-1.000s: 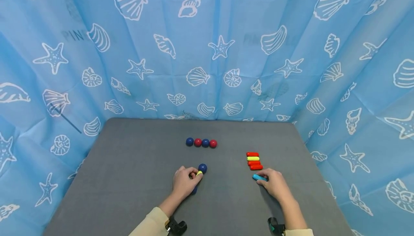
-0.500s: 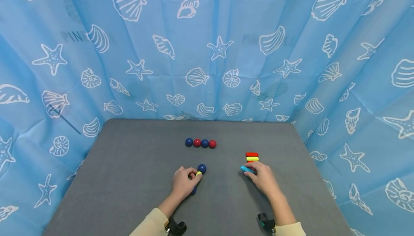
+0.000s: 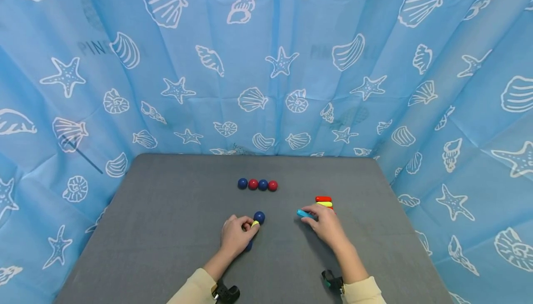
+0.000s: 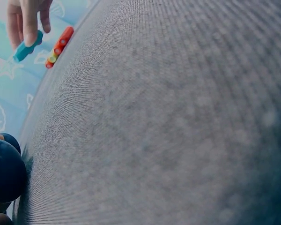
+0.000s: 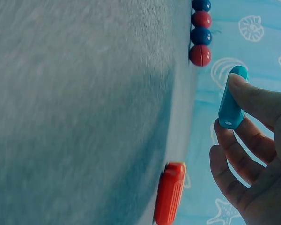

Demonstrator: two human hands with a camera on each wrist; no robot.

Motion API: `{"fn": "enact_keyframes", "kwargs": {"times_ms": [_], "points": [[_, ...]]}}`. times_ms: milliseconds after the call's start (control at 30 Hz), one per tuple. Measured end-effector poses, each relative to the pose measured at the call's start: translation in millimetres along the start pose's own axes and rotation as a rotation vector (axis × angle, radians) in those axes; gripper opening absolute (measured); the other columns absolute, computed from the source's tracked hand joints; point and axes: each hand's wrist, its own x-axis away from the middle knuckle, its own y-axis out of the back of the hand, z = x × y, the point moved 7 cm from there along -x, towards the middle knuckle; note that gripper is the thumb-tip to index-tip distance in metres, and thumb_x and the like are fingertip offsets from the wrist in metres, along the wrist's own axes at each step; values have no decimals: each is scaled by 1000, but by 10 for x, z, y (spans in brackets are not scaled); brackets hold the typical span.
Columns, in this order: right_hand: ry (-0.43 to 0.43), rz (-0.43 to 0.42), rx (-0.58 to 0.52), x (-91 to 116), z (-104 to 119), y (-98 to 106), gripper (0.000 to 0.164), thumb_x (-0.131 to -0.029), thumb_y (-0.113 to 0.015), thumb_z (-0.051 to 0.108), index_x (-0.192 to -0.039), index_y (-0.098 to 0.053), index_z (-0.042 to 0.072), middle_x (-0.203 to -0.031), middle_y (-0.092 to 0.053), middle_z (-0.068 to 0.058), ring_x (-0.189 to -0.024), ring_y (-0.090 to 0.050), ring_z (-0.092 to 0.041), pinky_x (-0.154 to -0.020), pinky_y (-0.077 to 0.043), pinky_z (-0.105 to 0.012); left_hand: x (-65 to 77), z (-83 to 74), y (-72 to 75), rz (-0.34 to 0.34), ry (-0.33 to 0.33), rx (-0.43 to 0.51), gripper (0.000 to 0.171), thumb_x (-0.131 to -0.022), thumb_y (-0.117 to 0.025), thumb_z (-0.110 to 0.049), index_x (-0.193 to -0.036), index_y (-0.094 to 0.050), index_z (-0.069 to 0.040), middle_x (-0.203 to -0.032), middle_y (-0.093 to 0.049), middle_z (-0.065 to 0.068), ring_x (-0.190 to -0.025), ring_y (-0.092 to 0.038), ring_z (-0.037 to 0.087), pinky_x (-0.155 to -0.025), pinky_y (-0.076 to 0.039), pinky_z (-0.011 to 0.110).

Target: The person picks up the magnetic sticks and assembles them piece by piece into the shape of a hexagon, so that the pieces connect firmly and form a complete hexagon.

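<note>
My right hand pinches a light blue faceted rod between thumb and fingertips, raised above the table in the right wrist view. Close behind that hand lies a stack of short rods, a red rod at the far end, then a yellow rod; the hand hides the rest. My left hand pinches a small yellow piece, mostly covered by the fingers. A dark blue ball sits just past these fingertips, and another blue ball shows partly under the hand.
Farther back on the grey table, a row of alternating balls starts with a blue ball and ends with a red ball. A blue shell-patterned curtain hangs behind the table and along its sides.
My right hand has carried the light blue rod leftward and slightly away from me, from below the near end of the rod stack to its left side. My left hand stays in place.
</note>
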Motion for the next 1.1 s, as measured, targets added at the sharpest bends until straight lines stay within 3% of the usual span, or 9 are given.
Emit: {"fn": "enact_keyframes", "kwargs": {"times_ms": [233, 633, 1100], "points": [[-10, 59, -21, -106, 112, -148, 27, -82, -84, 14, -108, -77, 16, -102, -71, 3, -90, -64, -14, -86, -55, -40, 10, -6, 10, -11, -8, 9, 20, -85, -78, -38, -76, -67, -23, -64, -50, -17, -68, -40, 7, -68, -34, 27], [24, 76, -53, -211, 253, -326, 23, -84, -82, 16, -106, -78, 18, -104, -72, 3, -88, -63, -14, -84, -55, -39, 5, -17, 16, -19, -14, 3, 21, -85, -78, -39, -77, -68, -23, -64, -50, -16, -68, -40, 6, -67, -35, 27], [65, 155, -10, -260, 381, -547, 22, -87, -80, 19, -108, -77, 16, -106, -72, 1, -94, -65, -17, -89, -53, -44, 4, 5, 9, -28, -3, -8, 21, -85, -78, -40, -76, -68, -24, -63, -50, -17, -67, -40, 6, -67, -36, 27]]}}
